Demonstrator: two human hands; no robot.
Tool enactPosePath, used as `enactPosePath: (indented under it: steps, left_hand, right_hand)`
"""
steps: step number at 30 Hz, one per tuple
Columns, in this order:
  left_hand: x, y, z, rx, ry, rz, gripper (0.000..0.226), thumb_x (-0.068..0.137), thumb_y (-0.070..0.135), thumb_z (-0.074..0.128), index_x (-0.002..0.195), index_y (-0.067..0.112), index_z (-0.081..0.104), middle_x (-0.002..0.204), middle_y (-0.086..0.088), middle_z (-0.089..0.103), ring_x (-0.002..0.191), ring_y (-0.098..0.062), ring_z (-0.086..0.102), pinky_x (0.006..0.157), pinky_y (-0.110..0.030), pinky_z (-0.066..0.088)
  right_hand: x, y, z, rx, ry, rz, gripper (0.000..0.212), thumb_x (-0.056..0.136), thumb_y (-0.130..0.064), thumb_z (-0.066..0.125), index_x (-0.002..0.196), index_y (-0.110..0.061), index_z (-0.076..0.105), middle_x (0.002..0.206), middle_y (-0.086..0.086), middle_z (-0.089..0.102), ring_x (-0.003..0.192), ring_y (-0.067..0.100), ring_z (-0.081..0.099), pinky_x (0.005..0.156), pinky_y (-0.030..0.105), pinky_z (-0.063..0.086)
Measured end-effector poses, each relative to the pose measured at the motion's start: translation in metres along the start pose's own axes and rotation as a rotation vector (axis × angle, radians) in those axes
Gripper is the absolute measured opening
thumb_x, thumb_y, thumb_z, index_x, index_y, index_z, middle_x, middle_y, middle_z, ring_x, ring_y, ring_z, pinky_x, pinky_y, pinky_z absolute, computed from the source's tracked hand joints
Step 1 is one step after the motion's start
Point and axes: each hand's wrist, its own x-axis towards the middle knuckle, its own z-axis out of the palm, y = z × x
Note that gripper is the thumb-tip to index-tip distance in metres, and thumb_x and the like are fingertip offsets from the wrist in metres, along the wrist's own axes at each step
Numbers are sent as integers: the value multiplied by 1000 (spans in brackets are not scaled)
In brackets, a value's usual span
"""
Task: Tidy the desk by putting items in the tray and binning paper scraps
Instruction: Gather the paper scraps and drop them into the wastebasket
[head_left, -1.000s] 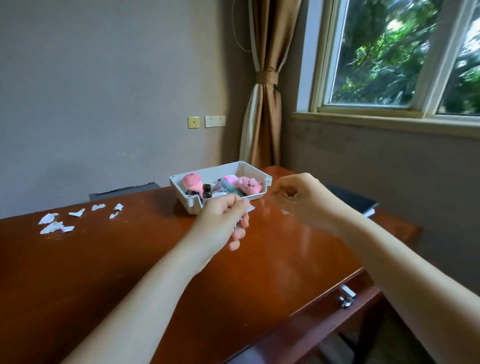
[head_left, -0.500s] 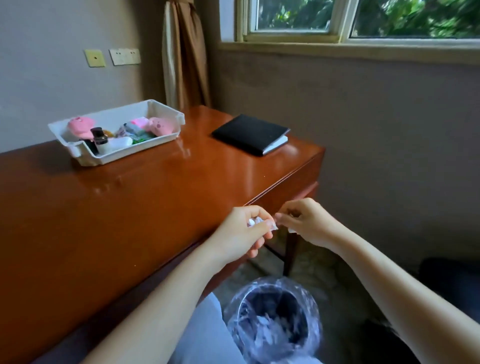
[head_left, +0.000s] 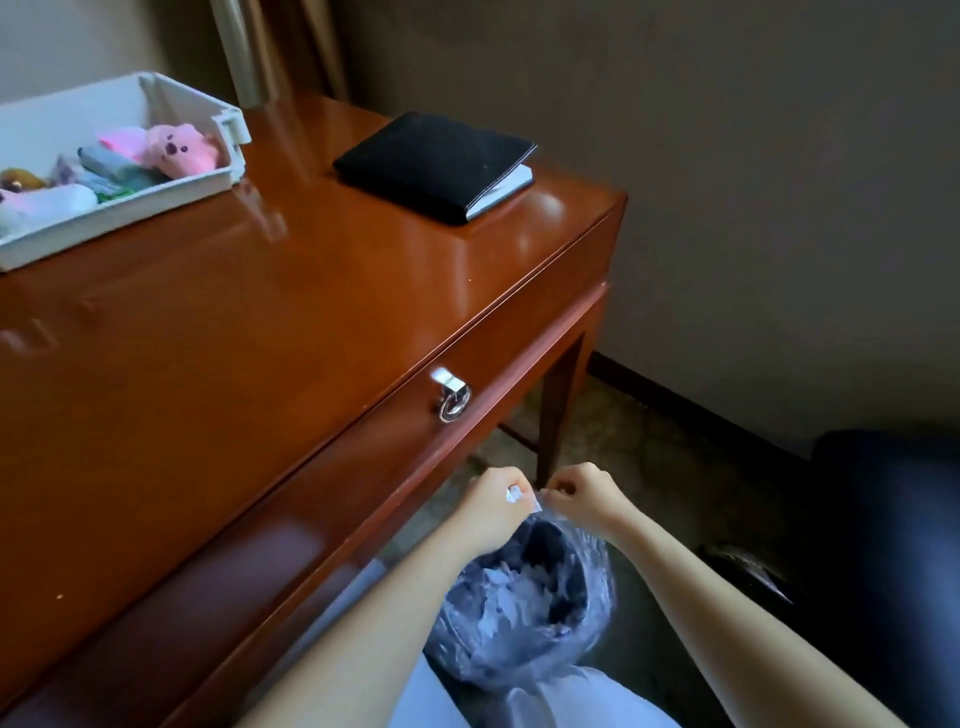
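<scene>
My left hand (head_left: 491, 506) holds white paper scraps (head_left: 514, 494) in curled fingers, just above the far rim of the bin (head_left: 519, 603), which is lined with clear plastic and holds torn paper. My right hand (head_left: 584, 493) sits close beside it, fingers curled, fingertips pinching at the scraps. A white tray (head_left: 156, 202) with pink plush toys and small items stands on the desk at the upper left.
A black notebook (head_left: 436, 163) lies near the desk's right corner. A drawer with a metal ring pull (head_left: 453, 400) runs along the wooden desk's (head_left: 260, 322) front. A dark object (head_left: 893, 545) stands on the floor at right, near the wall.
Both hands have dropped from desk level, down past the desk edge, to just above the bin. My view has tilted down and to the right; the loose scraps on the desk's left are out of view.
</scene>
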Motion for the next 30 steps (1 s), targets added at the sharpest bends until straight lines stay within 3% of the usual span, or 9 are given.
enactPosePath:
  steps: [4, 7, 10, 12, 15, 19, 24, 28, 30]
  left_hand:
    - [15, -19, 20, -9, 23, -84, 7, 89, 16, 50, 84, 20, 50, 80, 1, 51, 68, -17, 45, 58, -24, 37]
    - [18, -31, 34, -17, -7, -126, 9, 93, 21, 50, 102, 19, 48, 100, -1, 52, 81, -18, 47, 71, -28, 41]
    - [20, -38, 33, 18, -47, -178, 31, 99, 24, 40, 128, 14, 44, 125, -6, 52, 96, -18, 49, 80, -28, 41]
    - [20, -40, 26, 31, -53, -188, 35, 100, 24, 37, 133, 14, 43, 131, -7, 52, 105, -19, 52, 85, -26, 40]
    - [14, -37, 12, 91, -96, -161, 33, 100, 24, 37, 129, 14, 47, 123, -7, 56, 97, -18, 52, 85, -27, 41]
    - [-4, -17, -6, 196, -162, -50, 26, 98, 25, 38, 112, 14, 57, 98, -2, 55, 68, -9, 47, 57, -23, 41]
    - [-43, 20, -39, 319, -86, 110, 18, 93, 34, 43, 89, 26, 58, 98, 1, 63, 89, -23, 64, 82, -42, 56]
    - [-86, 51, -76, 365, -81, 221, 17, 94, 34, 46, 95, 25, 61, 103, 5, 64, 98, -14, 61, 88, -37, 52]
    - [-109, 66, -99, 344, -57, 273, 16, 93, 34, 49, 91, 26, 63, 97, 6, 67, 93, -11, 61, 89, -35, 51]
  right_hand:
    - [11, 15, 26, 40, -6, 106, 24, 86, -22, 55, 63, -15, 58, 61, 0, 55, 70, 20, 54, 58, 25, 38]
    - [13, 19, 38, 103, -45, 151, 20, 88, -19, 51, 72, -12, 59, 61, -3, 55, 58, 16, 55, 51, 17, 40]
    - [17, 23, 40, 73, -113, 159, 26, 92, -20, 49, 90, -1, 66, 83, 10, 64, 79, 24, 59, 68, 28, 44]
    - [19, 21, 38, 49, -152, 161, 29, 93, -18, 46, 102, 0, 67, 99, 14, 67, 92, 27, 60, 82, 33, 48]
    - [19, 13, 27, -30, -177, 144, 30, 92, -14, 43, 107, -3, 67, 115, 14, 67, 107, 30, 61, 91, 34, 49]
    - [8, -8, 2, -132, -192, 72, 30, 93, -11, 41, 108, -4, 67, 115, 14, 65, 108, 29, 61, 86, 31, 48]
    - [-21, -44, -37, -236, -152, -76, 25, 86, -7, 48, 98, -6, 70, 103, 11, 70, 99, 29, 65, 85, 38, 56]
    - [-52, -82, -66, -275, -112, -239, 17, 88, -11, 58, 100, -11, 70, 103, 5, 69, 98, 21, 66, 88, 35, 55]
    - [-65, -106, -77, -327, -91, -325, 16, 88, -13, 60, 100, -10, 69, 100, 4, 69, 95, 19, 66, 88, 35, 55]
